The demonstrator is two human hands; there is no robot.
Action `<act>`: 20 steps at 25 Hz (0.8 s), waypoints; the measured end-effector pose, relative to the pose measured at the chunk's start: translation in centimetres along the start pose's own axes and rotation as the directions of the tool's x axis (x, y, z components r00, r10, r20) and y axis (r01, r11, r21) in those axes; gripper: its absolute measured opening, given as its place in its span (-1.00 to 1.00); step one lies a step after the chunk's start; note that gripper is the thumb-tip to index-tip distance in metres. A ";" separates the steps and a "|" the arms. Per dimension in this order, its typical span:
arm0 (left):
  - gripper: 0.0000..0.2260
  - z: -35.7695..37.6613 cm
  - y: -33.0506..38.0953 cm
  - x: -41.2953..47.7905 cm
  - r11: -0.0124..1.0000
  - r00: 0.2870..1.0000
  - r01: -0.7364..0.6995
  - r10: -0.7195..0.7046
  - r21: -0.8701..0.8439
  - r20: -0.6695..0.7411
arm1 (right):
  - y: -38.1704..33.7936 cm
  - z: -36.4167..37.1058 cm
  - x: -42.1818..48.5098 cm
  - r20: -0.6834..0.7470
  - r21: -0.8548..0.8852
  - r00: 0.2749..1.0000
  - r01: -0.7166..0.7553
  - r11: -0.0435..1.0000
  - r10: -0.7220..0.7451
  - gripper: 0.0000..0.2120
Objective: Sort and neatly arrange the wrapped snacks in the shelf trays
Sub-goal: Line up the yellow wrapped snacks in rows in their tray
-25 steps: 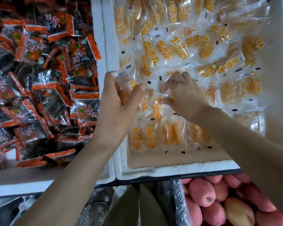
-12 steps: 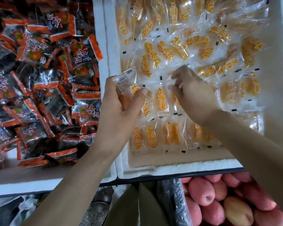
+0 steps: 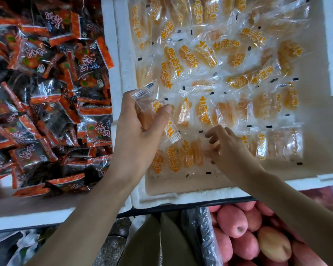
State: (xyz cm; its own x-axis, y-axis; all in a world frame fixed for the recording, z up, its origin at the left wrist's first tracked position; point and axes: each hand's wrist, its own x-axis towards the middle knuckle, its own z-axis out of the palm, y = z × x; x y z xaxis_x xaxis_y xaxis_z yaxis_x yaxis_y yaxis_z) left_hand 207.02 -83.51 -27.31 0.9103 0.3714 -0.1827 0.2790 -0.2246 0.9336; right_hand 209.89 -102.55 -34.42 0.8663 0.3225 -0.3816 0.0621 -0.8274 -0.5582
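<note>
A white foam tray holds several clear-wrapped yellow peach snacks with orange lettering, laid in rough rows. My left hand grips a small stack of these packets at the tray's left side, thumb across the front. My right hand reaches down over the front row, its fingers curled and touching a packet there. Whether it pinches that packet is unclear.
A second foam tray on the left is heaped with dark snacks in orange-edged wrappers. Below the shelf edge lies a bin of pink peaches. Bare tray floor shows along the front edge and right side.
My right hand moved from the middle row down toward the front row. My left hand shifted slightly down with its packets still held.
</note>
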 end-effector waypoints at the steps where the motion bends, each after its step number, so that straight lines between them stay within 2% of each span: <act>1: -0.81 0.1 0.1 -0.1 1.000 1.000 -0.001 0.001 -0.002 0.004 | -0.1 0.2 -0.2 -0.003 0.011 1.000 0.000 1.000 0.000 -0.68; 2: -0.82 0.1 0.2 -0.2 1.000 1.000 -0.001 0.001 -0.003 0.011 | -0.3 0.2 -0.5 -0.012 -0.034 1.000 0.026 0.999 -0.026 -0.67; 4: -0.83 0.1 0.3 -0.2 1.000 1.000 -0.004 0.004 -0.006 0.018 | -0.5 -0.4 -0.8 -0.004 -0.205 0.983 0.177 0.963 -0.182 -0.53; 6: -0.82 0.1 0.3 -0.2 1.000 1.000 0.002 -0.002 0.000 0.015 | -0.4 -0.6 -0.7 0.131 -0.283 0.922 0.386 0.878 -0.363 -0.35; 7: -0.82 0.1 0.3 -0.3 1.000 1.000 0.007 -0.008 0.004 0.018 | -0.5 -0.4 -0.4 0.209 -0.302 0.892 0.448 0.842 -0.400 -0.30; 9: -0.83 0.1 0.1 -0.4 1.000 1.000 0.011 -0.011 0.001 0.019 | -0.8 0.3 0.4 0.258 -0.351 0.873 0.485 0.801 -0.415 -0.26; 12: -0.78 -0.3 -0.3 -0.5 0.999 0.999 0.019 -0.018 -0.030 0.028 | -1.4 0.9 0.8 0.205 -0.370 0.884 0.468 0.802 -0.421 -0.27; 13: -0.77 -0.5 -0.3 -0.6 0.999 0.999 0.025 -0.024 -0.031 0.043 | -2.0 0.5 0.7 0.158 -0.294 0.893 0.449 0.844 -0.420 -0.34; 14: -0.79 -0.8 -0.3 -0.6 0.999 0.998 0.026 -0.025 -0.022 0.058 | -2.8 0.0 0.5 0.109 -0.122 0.916 0.398 0.909 -0.386 -0.46; 15: -0.79 -1.0 -0.3 -0.6 1.000 0.997 0.022 -0.022 -0.003 0.075 | -3.8 -0.6 0.2 0.093 0.156 0.941 0.307 0.939 -0.324 -0.58; 16: -0.79 -1.0 -0.3 -0.7 1.000 0.995 0.015 -0.017 0.024 0.098 | -5.0 -1.1 -0.2 0.104 0.441 0.956 0.204 0.874 -0.275 -0.68; 17: -0.77 -1.0 -0.2 -0.8 0.999 0.992 0.011 -0.017 0.048 0.125 | -6.1 -1.6 -0.7 0.123 0.627 0.962 0.116 0.770 -0.245 -0.74; 18: -0.75 -0.9 -0.2 -1.0 0.998 0.989 0.001 -0.010 0.060 0.150 | -7.1 -1.7 -1.0 0.139 0.710 0.963 0.064 0.701 -0.229 -0.76; 19: -0.74 -0.9 -0.2 -1.2 0.998 0.985 -0.017 0.005 0.068 0.171 | -7.7 -1.6 -1.2 0.134 0.732 0.966 0.054 0.680 -0.221 -0.78; 20: -0.73 -0.9 -0.1 -1.5 0.996 0.981 -0.042 0.028 0.073 0.190 | -8.1 -1.5 -1.3 0.120 0.710 0.971 0.061 0.701 -0.206 -0.78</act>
State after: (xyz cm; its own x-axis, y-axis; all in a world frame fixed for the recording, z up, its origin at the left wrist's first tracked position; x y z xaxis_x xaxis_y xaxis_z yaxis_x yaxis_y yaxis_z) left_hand 205.32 -83.23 -26.88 0.9593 0.1870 -0.2118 0.2616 -0.3049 0.9157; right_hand 209.03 -96.96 -28.29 0.7690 0.5386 -0.3442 -0.2560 -0.2340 -0.9379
